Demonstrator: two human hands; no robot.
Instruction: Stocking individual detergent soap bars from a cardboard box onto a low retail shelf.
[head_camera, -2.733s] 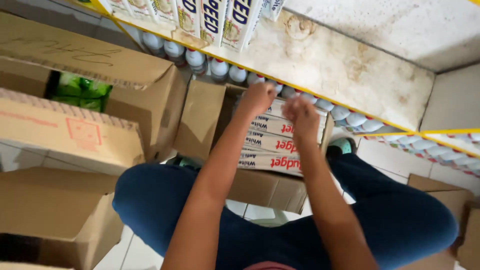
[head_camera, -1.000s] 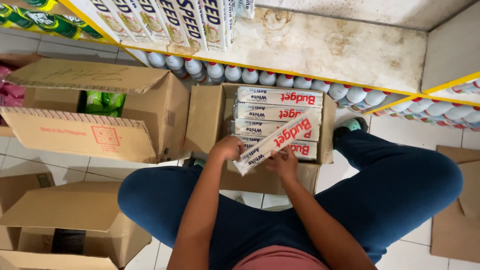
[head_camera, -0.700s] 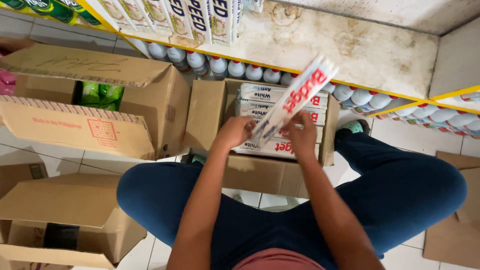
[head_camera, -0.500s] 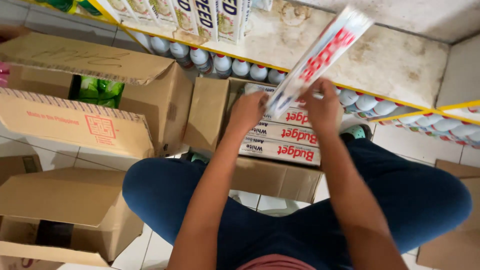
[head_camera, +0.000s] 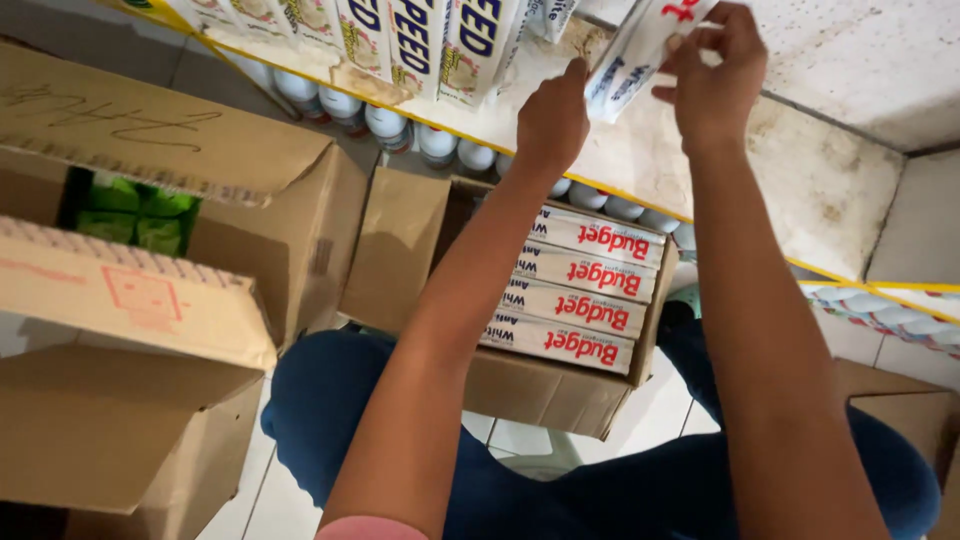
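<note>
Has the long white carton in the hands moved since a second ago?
Yes. The white carton has gone up from the open cardboard box to the shelf, held by both hands.

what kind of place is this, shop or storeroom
Most likely a shop aisle during restocking. Both hands hold a white carton up at a worn shelf beside a row of upright boxes, above an open cardboard box of matching cartons.

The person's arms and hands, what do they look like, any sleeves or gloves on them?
Both arms are bare from the hands up past the elbows. The left hand and right hand wear no gloves, rings or watch. Only a strip of pink sleeve shows at the left upper arm.
</note>
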